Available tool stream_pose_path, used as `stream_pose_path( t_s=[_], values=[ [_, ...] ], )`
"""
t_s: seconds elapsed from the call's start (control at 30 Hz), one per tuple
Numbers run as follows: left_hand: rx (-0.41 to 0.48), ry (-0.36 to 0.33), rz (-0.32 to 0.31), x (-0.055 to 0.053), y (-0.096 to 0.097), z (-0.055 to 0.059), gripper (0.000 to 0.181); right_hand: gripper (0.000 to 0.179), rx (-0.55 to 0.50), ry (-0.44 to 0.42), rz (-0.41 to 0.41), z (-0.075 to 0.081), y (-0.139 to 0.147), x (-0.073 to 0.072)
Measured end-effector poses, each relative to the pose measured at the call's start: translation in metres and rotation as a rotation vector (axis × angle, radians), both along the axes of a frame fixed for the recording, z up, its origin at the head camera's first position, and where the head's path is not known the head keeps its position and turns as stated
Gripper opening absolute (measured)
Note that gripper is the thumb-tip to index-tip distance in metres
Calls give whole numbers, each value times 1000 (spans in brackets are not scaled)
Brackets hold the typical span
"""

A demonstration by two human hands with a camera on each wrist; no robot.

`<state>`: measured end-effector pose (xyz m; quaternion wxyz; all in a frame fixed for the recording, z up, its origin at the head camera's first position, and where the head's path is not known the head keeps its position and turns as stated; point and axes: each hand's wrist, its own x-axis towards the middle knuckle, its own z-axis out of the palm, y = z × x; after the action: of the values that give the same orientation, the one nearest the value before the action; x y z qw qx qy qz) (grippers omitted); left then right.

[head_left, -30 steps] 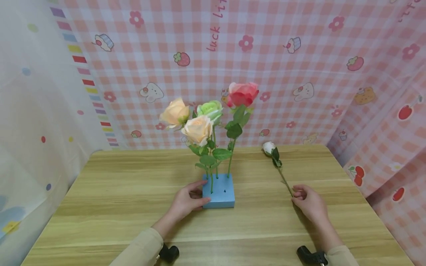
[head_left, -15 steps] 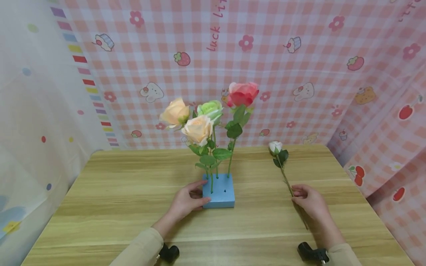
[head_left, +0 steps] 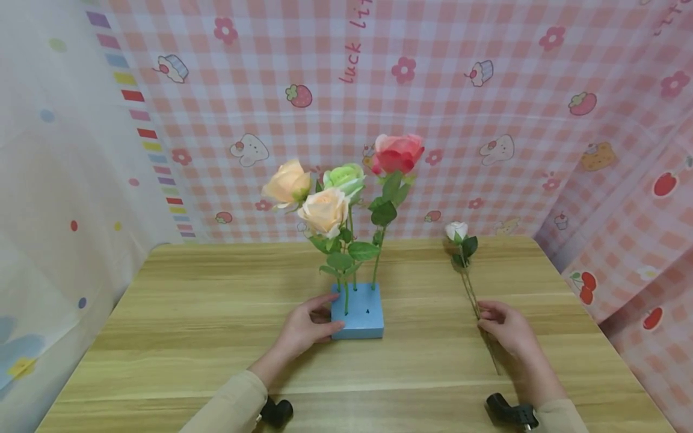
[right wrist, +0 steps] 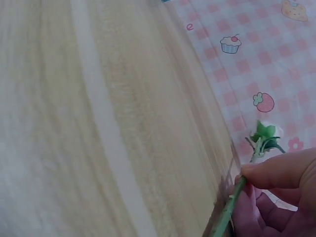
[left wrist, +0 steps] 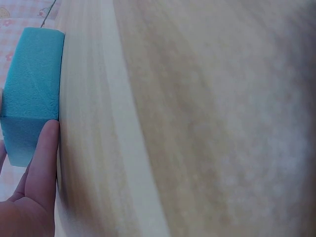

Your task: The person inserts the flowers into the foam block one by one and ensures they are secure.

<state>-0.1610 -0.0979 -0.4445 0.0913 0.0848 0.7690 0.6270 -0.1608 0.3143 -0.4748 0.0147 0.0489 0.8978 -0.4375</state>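
My left hand [head_left: 304, 322] grips the left side of a light blue foam block [head_left: 365, 325], thumb at its front and fingers farther back. In the left wrist view, a finger presses the side of the block [left wrist: 34, 74]. Two peach roses [head_left: 325, 211], a green rose [head_left: 346, 178] and a pink-red rose [head_left: 399, 153] stand upright in the block, and a bare hole shows near its front right. To the right, my right hand [head_left: 508, 328] pinches a white rose [head_left: 457, 231] by its stem. The stem [right wrist: 228, 210] runs between thumb and fingers in the right wrist view.
The wooden table [head_left: 216, 361] ends at the back against a pink checked cloth [head_left: 335, 48]. A white dotted curtain [head_left: 65, 180] hangs on the left. Black wrist mounts [head_left: 277, 413] sit below both hands.
The white rose's head has swung right and up as its stem turned in the right hand, and the stem's lower end has come into sight. The left hand keeps its grip on the block.
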Motion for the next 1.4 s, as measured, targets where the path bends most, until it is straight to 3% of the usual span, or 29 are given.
stream_pose_path(
  t_s=[0.13, 0.33, 0.43, 1.0, 1.4],
  values=[
    [-5, -17, 3, -3, 0, -4, 55, 44, -61, 6, 0, 2, -2, 0],
    [-6, -29, 25, -15, -1, -29, 57, 45, -113, 55, -16, 11, -10, -1],
    [-1, -29, 26, -18, -2, -35, 58, 44, -105, 99, -20, 17, -16, -2],
    [1, -20, 18, -17, -3, -34, 59, 35, -321, 341, 42, 30, -58, -10],
    [18, -22, 21, -16, -3, -34, 59, 30, -340, 485, 123, 37, -90, -14]
  ],
)
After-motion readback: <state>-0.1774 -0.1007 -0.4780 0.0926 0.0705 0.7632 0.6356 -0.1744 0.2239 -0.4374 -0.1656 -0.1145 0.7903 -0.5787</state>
